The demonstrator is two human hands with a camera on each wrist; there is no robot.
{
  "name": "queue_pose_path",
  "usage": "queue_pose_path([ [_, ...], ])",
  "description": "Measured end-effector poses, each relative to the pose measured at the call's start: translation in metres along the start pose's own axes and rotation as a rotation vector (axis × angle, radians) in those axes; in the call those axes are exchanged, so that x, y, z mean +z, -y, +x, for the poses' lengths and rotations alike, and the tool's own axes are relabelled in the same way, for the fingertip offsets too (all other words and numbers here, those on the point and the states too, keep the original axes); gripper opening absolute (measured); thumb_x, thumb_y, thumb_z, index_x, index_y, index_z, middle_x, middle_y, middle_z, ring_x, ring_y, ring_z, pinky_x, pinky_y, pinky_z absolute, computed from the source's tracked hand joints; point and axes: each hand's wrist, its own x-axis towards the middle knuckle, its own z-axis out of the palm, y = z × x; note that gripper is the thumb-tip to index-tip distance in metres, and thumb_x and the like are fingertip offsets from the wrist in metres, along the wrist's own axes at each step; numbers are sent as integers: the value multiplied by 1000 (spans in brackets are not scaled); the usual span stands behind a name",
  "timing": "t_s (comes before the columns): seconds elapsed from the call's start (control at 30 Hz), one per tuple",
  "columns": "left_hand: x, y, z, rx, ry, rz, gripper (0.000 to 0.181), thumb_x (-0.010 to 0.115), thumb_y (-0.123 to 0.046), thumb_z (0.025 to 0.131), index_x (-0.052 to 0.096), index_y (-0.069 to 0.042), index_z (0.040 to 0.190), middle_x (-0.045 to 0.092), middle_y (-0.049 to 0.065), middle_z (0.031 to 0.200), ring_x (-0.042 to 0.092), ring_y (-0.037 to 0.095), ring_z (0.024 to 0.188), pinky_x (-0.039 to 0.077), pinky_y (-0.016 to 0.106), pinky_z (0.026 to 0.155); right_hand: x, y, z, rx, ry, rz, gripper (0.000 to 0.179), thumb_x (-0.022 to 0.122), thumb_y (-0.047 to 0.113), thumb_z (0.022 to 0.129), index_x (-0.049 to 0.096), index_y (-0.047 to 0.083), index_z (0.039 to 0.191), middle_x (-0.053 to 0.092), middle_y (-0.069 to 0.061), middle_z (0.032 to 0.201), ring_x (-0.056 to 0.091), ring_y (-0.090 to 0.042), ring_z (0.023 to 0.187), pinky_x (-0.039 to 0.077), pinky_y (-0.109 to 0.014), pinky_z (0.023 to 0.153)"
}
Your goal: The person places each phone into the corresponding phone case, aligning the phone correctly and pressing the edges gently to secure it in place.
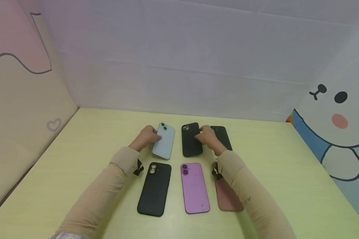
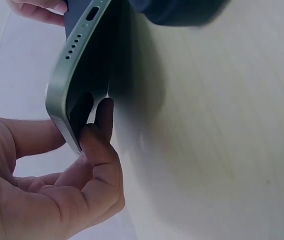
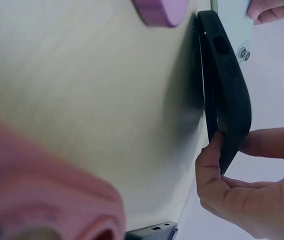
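My left hand (image 1: 146, 136) pinches the left edge of a pale blue phone (image 1: 166, 142), thumb on its back. In the left wrist view my fingertips (image 2: 99, 145) curl under the screen side, and the phone stands tilted with that edge raised. My right hand (image 1: 208, 136) grips the right edge of a black phone case (image 1: 190, 142). Its hollow inner side faces the table in the right wrist view, where the case (image 3: 232, 85) is tilted up on the held edge. Beyond my right hand lies a dark phone (image 1: 223, 137), partly covered by the wrist.
Closer to me lie another black phone case (image 1: 154, 191), a purple phone (image 1: 195, 189) and a pink phone case (image 1: 229, 197), the last partly under my right sleeve. The light yellow table (image 1: 86, 146) meets a white cloth wall (image 1: 182, 73) behind.
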Motion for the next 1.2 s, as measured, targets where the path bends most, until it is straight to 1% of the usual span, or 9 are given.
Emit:
queue_pose_path([
  [0.07, 0, 1, 1, -17, 9, -42, 19, 50, -11, 93, 54, 7, 92, 46, 10, 82, 44, 15, 70, 40, 23, 58, -1, 0, -1, 20, 9, 68, 48, 51, 8, 90, 36, -7, 134, 42, -23, 134, 46, -33, 120, 42, -42, 99],
  [0.13, 0, 2, 2, -36, 21, -85, 23, 44, -12, 95, 54, 9, 100, 49, 14, 90, 47, 18, 75, 44, 24, 62, -2, 0, -2, 38, 19, 144, 47, 49, 5, 91, 35, -7, 134, 42, -24, 134, 45, -33, 121, 40, -42, 100],
  [0.2, 0, 2, 3, -51, 26, -133, 32, 42, -12, 96, 51, 11, 117, 52, 20, 109, 53, 23, 91, 50, 29, 74, -3, 0, -4, 54, 31, 224, 46, 47, 2, 91, 34, -7, 135, 41, -24, 135, 44, -34, 123, 39, -43, 101],
  [0.27, 1, 2, 3, -61, 37, -178, 39, 41, -12, 97, 43, 12, 127, 47, 24, 125, 52, 29, 109, 49, 35, 88, -4, 1, -5, 65, 42, 294, 47, 45, 0, 91, 33, -6, 136, 40, -24, 135, 43, -34, 124, 39, -43, 101],
  [0.3, 1, 2, 3, -64, 41, -197, 41, 40, -12, 97, 40, 12, 130, 44, 26, 131, 49, 32, 116, 48, 37, 92, -4, 1, -6, 69, 47, 323, 47, 45, -1, 92, 33, -6, 136, 39, -25, 136, 43, -35, 124, 40, -43, 101],
  [0.37, 1, 2, 3, -70, 47, -235, 42, 40, -11, 97, 37, 13, 131, 41, 27, 133, 45, 35, 122, 45, 40, 96, -5, 2, -8, 69, 52, 360, 48, 46, -2, 92, 32, -5, 137, 39, -25, 136, 43, -35, 125, 41, -43, 100],
  [0.6, 3, 4, 2, -71, 46, -309, 41, 41, -9, 96, 36, 13, 131, 40, 27, 132, 45, 37, 123, 44, 41, 96, -6, 1, -11, 65, 33, 428, 47, 47, 0, 93, 33, -2, 138, 41, -24, 134, 45, -35, 123, 42, -42, 99],
  [0.9, 1, 4, 2, -57, 44, -318, 41, 39, -9, 97, 37, 13, 131, 39, 27, 134, 43, 37, 124, 43, 42, 97, -7, -2, -15, 45, -9, 519, 46, 46, 0, 93, 35, 0, 138, 43, -24, 131, 49, -35, 118, 44, -43, 96],
  [1.2, 2, 6, 3, -59, 15, -310, 41, 39, -12, 97, 37, 10, 132, 40, 25, 133, 44, 36, 123, 43, 43, 97, -9, -3, -23, 9, -27, 574, 44, 45, 0, 93, 36, 0, 137, 46, -23, 128, 51, -34, 115, 45, -42, 96],
])
